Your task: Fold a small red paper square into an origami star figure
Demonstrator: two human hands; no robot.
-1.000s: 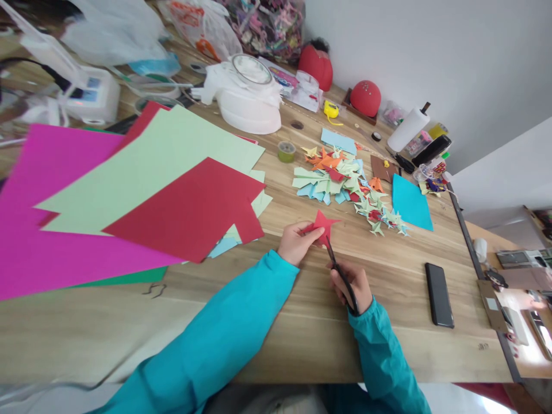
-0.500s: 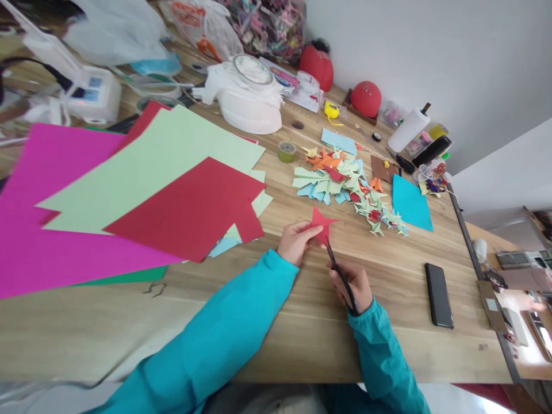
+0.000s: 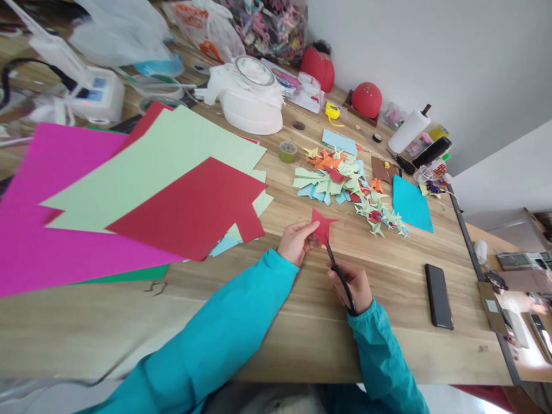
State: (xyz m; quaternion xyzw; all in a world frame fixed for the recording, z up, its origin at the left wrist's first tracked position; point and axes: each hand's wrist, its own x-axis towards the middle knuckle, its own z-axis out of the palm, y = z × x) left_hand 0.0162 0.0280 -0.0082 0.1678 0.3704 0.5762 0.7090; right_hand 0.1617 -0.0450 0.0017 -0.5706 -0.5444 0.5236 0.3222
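Observation:
My left hand (image 3: 297, 241) pinches a red paper star (image 3: 322, 223) by its left side, thumb on top. My right hand (image 3: 353, 284) is closed round the handles of black scissors (image 3: 342, 282). The blade tips meet the star's lower edge; whether they are cutting into it I cannot tell. Just beyond the star lies a heap of folded paper pieces (image 3: 330, 175) in green, blue, orange and red. Smaller green and red paper stars (image 3: 375, 213) lie to its right. Left of my hands, a red sheet (image 3: 194, 207) rests over a light green sheet (image 3: 150, 167) and a magenta sheet (image 3: 73, 253).
A black phone (image 3: 439, 296) lies on the right of the wooden table (image 3: 276, 345). Beyond the heap are a blue sheet (image 3: 411, 202), a tape roll (image 3: 287, 152) and a yellow tape measure (image 3: 332, 111). White bundled material (image 3: 250, 103) and plastic bags (image 3: 125, 40) stand at the back.
My left thumb has shifted slightly on the red star. The scissors and my right hand stay almost in the same place.

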